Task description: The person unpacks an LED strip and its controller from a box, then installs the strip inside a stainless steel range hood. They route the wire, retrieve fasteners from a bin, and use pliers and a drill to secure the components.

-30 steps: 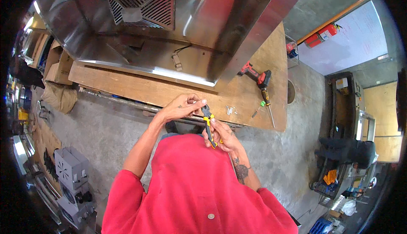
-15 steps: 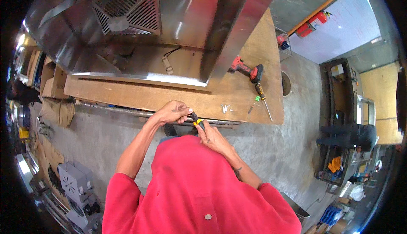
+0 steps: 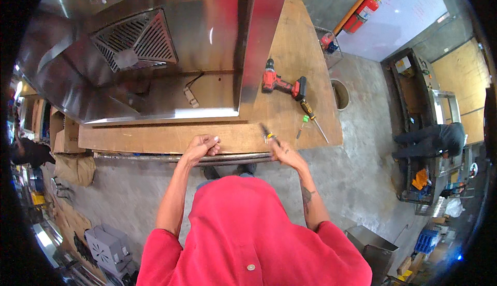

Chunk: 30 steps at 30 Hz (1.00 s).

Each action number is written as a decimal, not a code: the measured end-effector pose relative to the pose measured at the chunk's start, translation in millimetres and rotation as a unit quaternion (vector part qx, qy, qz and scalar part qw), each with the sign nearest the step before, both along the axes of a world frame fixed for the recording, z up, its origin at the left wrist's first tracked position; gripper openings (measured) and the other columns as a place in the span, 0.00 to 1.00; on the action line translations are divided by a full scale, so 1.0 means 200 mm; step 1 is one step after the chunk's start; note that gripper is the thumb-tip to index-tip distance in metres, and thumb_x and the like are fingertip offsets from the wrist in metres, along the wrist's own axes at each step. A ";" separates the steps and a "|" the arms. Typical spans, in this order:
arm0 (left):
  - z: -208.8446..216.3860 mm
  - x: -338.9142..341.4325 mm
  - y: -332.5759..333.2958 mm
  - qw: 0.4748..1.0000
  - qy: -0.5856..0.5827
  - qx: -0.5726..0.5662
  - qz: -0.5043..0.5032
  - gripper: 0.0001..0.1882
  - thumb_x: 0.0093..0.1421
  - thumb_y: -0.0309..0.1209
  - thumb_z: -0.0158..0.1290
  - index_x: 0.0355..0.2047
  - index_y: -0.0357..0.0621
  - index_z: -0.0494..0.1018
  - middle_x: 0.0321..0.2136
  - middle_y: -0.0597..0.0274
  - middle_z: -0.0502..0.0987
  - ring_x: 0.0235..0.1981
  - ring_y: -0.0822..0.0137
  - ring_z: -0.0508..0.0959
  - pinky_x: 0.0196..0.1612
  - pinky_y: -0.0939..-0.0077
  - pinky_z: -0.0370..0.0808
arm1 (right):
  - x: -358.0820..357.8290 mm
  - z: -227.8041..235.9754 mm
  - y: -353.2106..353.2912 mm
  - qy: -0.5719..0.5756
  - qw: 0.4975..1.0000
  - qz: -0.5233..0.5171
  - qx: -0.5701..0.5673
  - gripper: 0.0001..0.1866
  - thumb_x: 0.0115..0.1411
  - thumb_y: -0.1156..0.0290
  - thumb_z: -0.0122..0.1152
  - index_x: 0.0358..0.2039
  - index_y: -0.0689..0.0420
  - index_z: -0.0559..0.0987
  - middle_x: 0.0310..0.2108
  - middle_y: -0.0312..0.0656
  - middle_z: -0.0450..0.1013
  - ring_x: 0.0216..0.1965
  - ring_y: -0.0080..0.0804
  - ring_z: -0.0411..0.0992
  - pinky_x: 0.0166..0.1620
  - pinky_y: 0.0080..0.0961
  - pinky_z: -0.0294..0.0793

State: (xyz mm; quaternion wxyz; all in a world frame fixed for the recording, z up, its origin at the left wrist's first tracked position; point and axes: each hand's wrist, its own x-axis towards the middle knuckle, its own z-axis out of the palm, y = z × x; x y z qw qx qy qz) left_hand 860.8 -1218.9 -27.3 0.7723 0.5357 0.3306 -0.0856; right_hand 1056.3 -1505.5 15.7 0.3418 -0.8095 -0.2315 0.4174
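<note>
- Head view: I see the right hand [image 3: 286, 155] closed round small pliers [image 3: 268, 134] with yellow-and-dark grips, jaws poking out over the wooden bench [image 3: 290, 53] near its front edge.
- The left hand [image 3: 201, 146] is curled in a loose fist at the bench edge; I can't tell whether it holds anything.
- I count one red drill [image 3: 282, 83] and one screwdriver [image 3: 310, 116] on the bench.
- One steel hood [image 3: 155, 42] sits there, open side towards me, a cable end lying inside.

hood [image 3: 155, 53]: glossy sheet metal | workbench [image 3: 290, 53]: matt bare wood | floor [image 3: 362, 156]: rough concrete
</note>
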 end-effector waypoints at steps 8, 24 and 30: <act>-0.24 -0.21 0.23 0.985 0.015 0.092 0.142 0.13 0.72 0.33 0.50 0.39 0.33 0.76 0.27 0.63 0.77 0.25 0.73 0.73 0.30 0.77 0.74 | 0.41 -0.60 -0.07 -0.525 0.838 0.044 -0.144 0.24 0.63 0.56 0.58 0.48 0.65 0.75 0.50 0.59 0.71 0.55 0.56 0.68 0.54 0.48 0.69; -0.06 -0.21 0.19 0.977 -0.021 0.106 0.184 0.13 0.71 0.34 0.53 0.45 0.35 0.77 0.29 0.64 0.78 0.27 0.75 0.77 0.34 0.79 0.77 | 0.80 2.30 1.10 -0.900 0.308 0.147 0.272 0.31 0.71 0.64 0.40 0.72 0.59 0.57 0.74 0.46 0.51 0.75 0.43 0.48 0.76 0.46 0.41; -0.13 -0.50 0.06 0.960 0.033 0.087 0.266 0.13 0.71 0.34 0.53 0.45 0.34 0.77 0.29 0.64 0.79 0.26 0.74 0.78 0.32 0.79 0.78 | 0.66 1.30 1.14 -0.932 0.249 0.199 0.175 0.29 0.60 0.57 0.54 0.61 0.53 0.76 0.74 0.42 0.54 0.75 0.36 0.48 0.75 0.48 0.44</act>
